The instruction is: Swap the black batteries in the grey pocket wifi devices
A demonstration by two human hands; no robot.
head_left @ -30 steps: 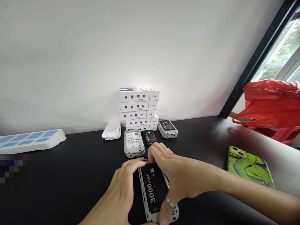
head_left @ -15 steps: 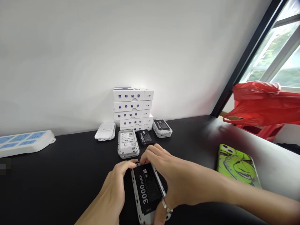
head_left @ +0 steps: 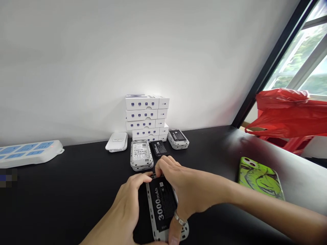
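A white portable router (head_left: pixel 151 217) with its back off lies in front of me on the black table. Its bay holds a flat black battery (head_left: pixel 163 200) marked 3000mAh. My left hand (head_left: pixel 122 207) curves round the router's left side, fingertips at the far edge and thumb at the near edge. Over the right side arches my right hand (head_left: pixel 190 195), with a ring on its thumb. Its fingers press at the battery's far end, and the thumb rests on the router's near end. The right fingertips are partly hidden behind the hand.
Beyond my hands are open routers (head_left: pixel 141 154) with bare bays, a loose battery (head_left: pixel 158 148), and battery-fitted routers (head_left: pixel 178 139). White covers (head_left: pixel 117 142) lie left of stacked white boxes (head_left: pixel 141 103). A power strip (head_left: pixel 33 153), green-cased phone (head_left: pixel 260 178) and red plastic bag (head_left: pixel 288 112) lie at the sides.
My left thumb has come into view at the router's near edge. Both hands keep their hold on the router, and the whole view has shifted slightly.
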